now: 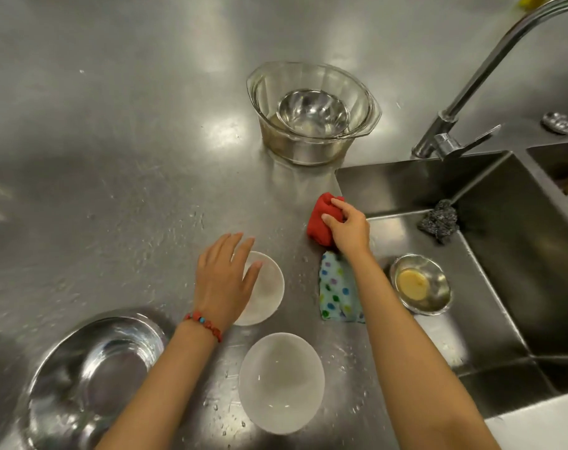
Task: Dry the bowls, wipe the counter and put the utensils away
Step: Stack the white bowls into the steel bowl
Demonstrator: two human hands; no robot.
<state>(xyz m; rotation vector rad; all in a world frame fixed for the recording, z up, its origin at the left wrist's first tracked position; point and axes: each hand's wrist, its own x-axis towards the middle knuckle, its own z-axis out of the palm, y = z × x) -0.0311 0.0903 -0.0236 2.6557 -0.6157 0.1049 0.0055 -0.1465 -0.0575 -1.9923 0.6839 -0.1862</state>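
Nearest me at six o'clock, a white bowl (281, 382) sits on the wet steel counter (114, 157), with a smaller white bowl (265, 289) just beyond under the spread left hand (224, 279). Toward one o'clock the right hand (349, 230) clutches a bunched red cloth (321, 219) by the sink (503, 254) edge; farther, at twelve, stands a glass pot (312, 112).

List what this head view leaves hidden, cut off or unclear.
- Small white bowl: far side hidden by the left hand.
- Dotted cloth: right edge hidden by the right forearm.
- Red cloth: part hidden by the right hand gripping it.
- Large steel bowl: cut by the bottom-left edge.
- Faucet: spout cut by the top-right edge.
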